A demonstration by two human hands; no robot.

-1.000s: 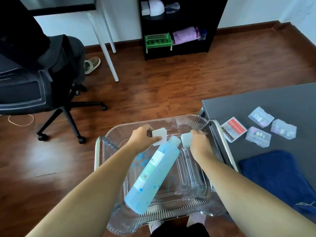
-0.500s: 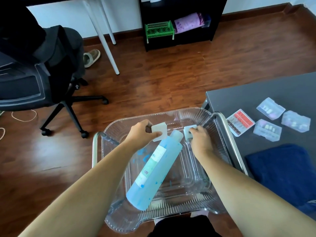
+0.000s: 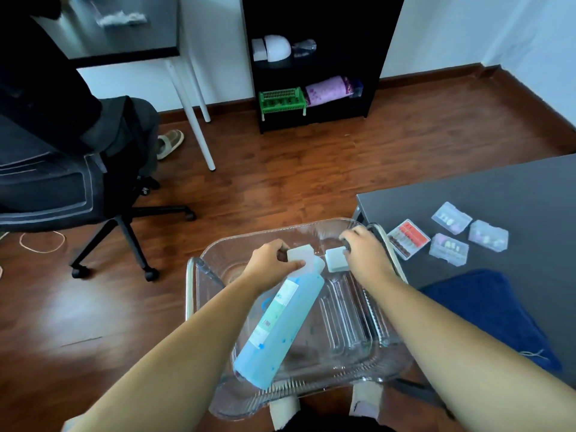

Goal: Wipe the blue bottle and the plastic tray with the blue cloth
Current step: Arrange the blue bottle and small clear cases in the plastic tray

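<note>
1. Blue bottle (image 3: 280, 325) lies tilted in the plastic tray (image 3: 352, 366), cap end away from the camera.
2. Left hand (image 3: 269, 260) pinches a small white square pad (image 3: 296, 254) at the bottle's neck.
3. Right hand (image 3: 364, 249) grips a second white pad (image 3: 336, 259) just beside the cap.
4. Blue cloth (image 3: 486, 310) rests on the grey surface (image 3: 498, 188), right of the tray, untouched.
5. Small clear boxes (image 3: 448, 248) lie beyond the cloth.

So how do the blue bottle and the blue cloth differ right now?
The blue bottle is pale blue and lies tilted inside the plastic tray; the blue cloth is dark navy, flat on the grey table. The left hand is at the bottle's neck; the cloth lies untouched.
</note>
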